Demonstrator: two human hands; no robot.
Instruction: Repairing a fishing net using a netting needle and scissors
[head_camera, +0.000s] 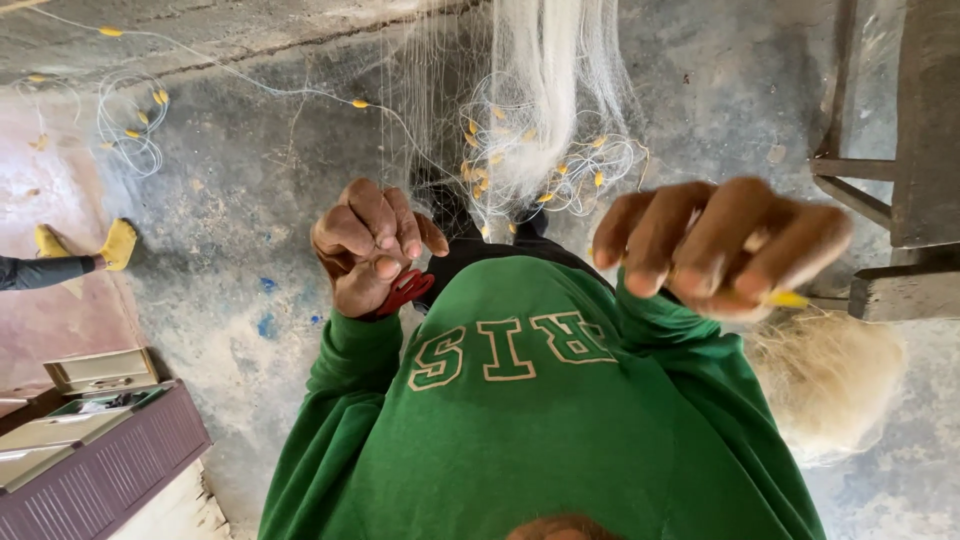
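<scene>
While net (545, 110) hangs ahead: left grip (370, 245) clenching red tool (405, 290), right grip (720, 250) perhaps pinching yellow float (787, 299).

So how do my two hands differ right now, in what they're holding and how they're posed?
The left hand is curled into a loose fist over a red tool; the right hand pinches a small yellow float. The left hand sits farther from the camera and sharp; the right hand is closer, larger and blurred. Both come out of green sleeves near the white net.

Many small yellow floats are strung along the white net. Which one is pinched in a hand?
The yellow float poking out under the right hand fingertips; the others lie on the floor with the net.
</scene>
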